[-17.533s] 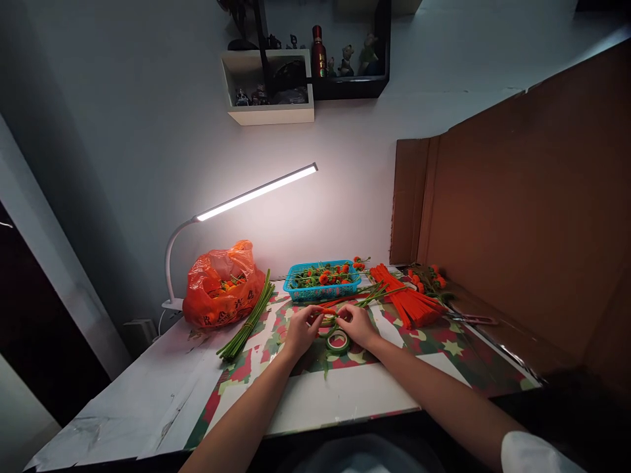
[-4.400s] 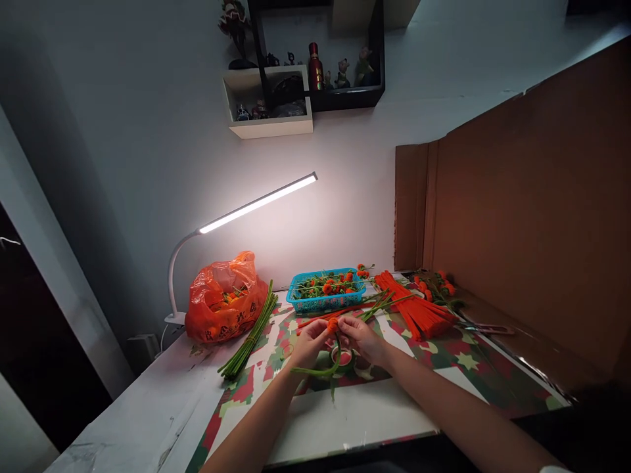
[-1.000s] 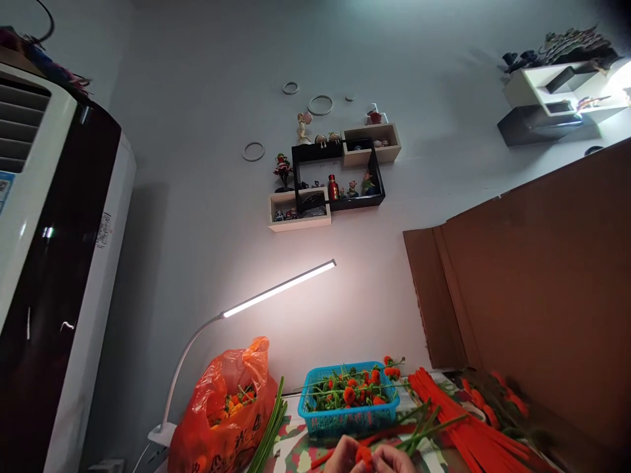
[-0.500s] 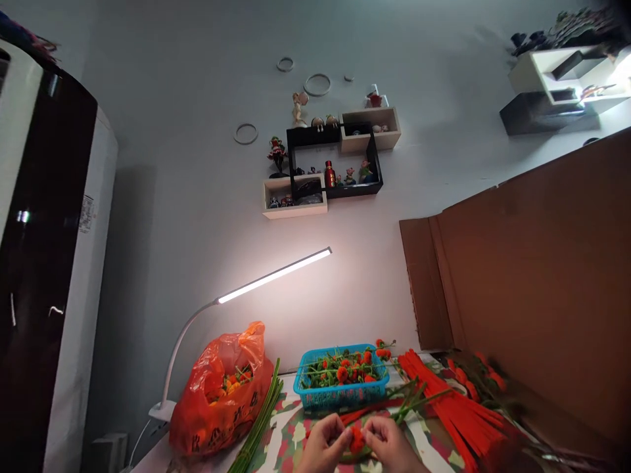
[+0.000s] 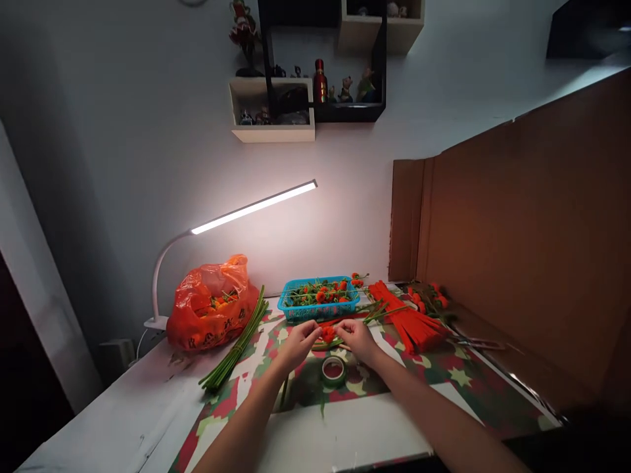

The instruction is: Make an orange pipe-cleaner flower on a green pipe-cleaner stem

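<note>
A small fluffy orange-red flower [image 5: 328, 334] is pinched between my two hands, above the table. The fingertips of my left hand [image 5: 302, 340] close on its left side, while my right hand [image 5: 355, 337] grips it from the right. Just below the flower, a roll of green tape [image 5: 334, 373] lies on the patterned table cover, a loose end trailing towards me. Behind and right of my right hand is a fanned bundle of long orange-red strips [image 5: 411, 322], with green stems [image 5: 377, 311] beside it.
A blue basket [image 5: 320, 313] of orange-headed flowers stands at the back. On the left are an orange plastic bag [image 5: 202, 328], a bundle of green stems [image 5: 234, 351] and a lit lamp [image 5: 256, 205]. A tall cardboard sheet [image 5: 522, 263] walls off the right side.
The view has tilted down, bringing my forearms and the tape roll into sight. Both hands still hold the orange-red flower.
</note>
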Demonstrator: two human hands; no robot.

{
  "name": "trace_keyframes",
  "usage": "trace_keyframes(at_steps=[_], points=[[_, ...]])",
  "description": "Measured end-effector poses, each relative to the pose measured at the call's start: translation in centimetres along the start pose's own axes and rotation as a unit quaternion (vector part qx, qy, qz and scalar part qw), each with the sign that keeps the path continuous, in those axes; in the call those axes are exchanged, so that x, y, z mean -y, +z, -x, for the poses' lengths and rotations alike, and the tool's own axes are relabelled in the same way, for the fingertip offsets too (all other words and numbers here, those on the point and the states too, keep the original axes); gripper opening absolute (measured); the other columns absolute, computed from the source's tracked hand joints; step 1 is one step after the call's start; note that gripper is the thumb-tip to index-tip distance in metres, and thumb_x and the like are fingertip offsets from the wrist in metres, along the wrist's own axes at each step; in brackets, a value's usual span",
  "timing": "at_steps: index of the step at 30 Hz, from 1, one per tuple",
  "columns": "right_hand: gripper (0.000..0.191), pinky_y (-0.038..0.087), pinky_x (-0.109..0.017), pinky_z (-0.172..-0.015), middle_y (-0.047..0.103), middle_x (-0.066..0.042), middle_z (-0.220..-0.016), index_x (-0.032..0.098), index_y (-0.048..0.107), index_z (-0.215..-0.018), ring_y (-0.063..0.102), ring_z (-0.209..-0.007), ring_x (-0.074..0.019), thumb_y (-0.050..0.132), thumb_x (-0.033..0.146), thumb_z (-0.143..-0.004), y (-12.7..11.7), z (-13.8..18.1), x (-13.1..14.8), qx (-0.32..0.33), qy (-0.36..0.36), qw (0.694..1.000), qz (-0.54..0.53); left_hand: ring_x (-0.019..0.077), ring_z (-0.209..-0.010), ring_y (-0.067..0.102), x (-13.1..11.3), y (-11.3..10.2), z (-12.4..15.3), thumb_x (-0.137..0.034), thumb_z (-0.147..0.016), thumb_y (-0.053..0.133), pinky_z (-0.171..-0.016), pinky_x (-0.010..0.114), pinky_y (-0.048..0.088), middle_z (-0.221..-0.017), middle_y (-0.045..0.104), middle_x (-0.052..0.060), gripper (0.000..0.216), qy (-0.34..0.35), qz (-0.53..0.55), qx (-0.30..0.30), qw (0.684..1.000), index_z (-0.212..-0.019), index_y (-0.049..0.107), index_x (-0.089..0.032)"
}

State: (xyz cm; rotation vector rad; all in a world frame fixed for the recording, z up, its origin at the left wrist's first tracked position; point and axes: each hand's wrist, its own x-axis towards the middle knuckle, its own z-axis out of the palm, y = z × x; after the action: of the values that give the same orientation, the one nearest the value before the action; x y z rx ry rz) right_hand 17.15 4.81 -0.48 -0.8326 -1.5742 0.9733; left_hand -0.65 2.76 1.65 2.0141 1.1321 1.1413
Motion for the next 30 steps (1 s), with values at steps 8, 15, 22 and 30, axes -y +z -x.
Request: trace_keyframes(at_steps=[8, 15, 22, 30], points=[[0.029, 0.036, -0.024, -0.054, 0.058, 0.000, -0.060, 0.014, 0.062, -0.066, 0.048, -0.058, -0.0125, 0.057, 0.043, -0.072, -0.8, 0.3, 1.5, 0.019, 0.001, 1.000, 0.009, 0.0104, -0.055, 0.035, -1.9, -0.2, 0.3, -0.040, -0.083, 0.047, -0.052, 0.022, 0.025, -0.058, 0.041, -0.004, 0.028, 0.010, -0.032, -0.001, 0.999, -0.067, 0.051, -0.017], [0.032, 0.031, -0.022, -0.050, 0.044, 0.005, -0.050, 0.015, 0.062, -0.068, 0.039, -0.050, -0.0089, 0.059, 0.047, -0.072, -1.8, 0.1, 1.6, 0.019, 0.025, 0.999, -0.013, 0.0106, -0.056, 0.039, -1.6, -0.4, 0.4, -0.039, -0.083, 0.047, -0.053, 0.022, 0.028, -0.059, 0.045, -0.004, 0.026, 0.003, -0.024, -0.018, 1.000, -0.070, 0.053, -0.016], [0.036, 0.022, -0.022, -0.043, 0.029, 0.008, -0.048, 0.015, 0.062, -0.078, 0.025, -0.043, -0.0065, 0.056, 0.050, -0.074, -2.8, -0.2, 1.3, -0.022, 0.065, 0.990, -0.119, 0.0082, -0.052, 0.036, -1.8, -0.4, 0.4, -0.046, -0.077, 0.053, -0.049, 0.021, 0.028, -0.060, 0.046, -0.004, 0.030, -0.050, 0.100, -0.042, 0.993, -0.073, 0.054, -0.016], [0.034, 0.036, -0.024, -0.059, 0.054, 0.002, -0.064, 0.015, 0.062, -0.073, 0.047, -0.063, -0.0119, 0.059, 0.049, -0.072, -0.9, 1.0, 1.9, 0.096, -0.007, 0.994, -0.045, 0.0044, -0.045, 0.020, -1.6, 0.1, 0.5, -0.052, -0.075, 0.058, -0.043, 0.018, 0.018, -0.055, 0.023, -0.009, 0.036, -0.112, 0.273, 0.030, 0.955, -0.079, 0.048, -0.018]])
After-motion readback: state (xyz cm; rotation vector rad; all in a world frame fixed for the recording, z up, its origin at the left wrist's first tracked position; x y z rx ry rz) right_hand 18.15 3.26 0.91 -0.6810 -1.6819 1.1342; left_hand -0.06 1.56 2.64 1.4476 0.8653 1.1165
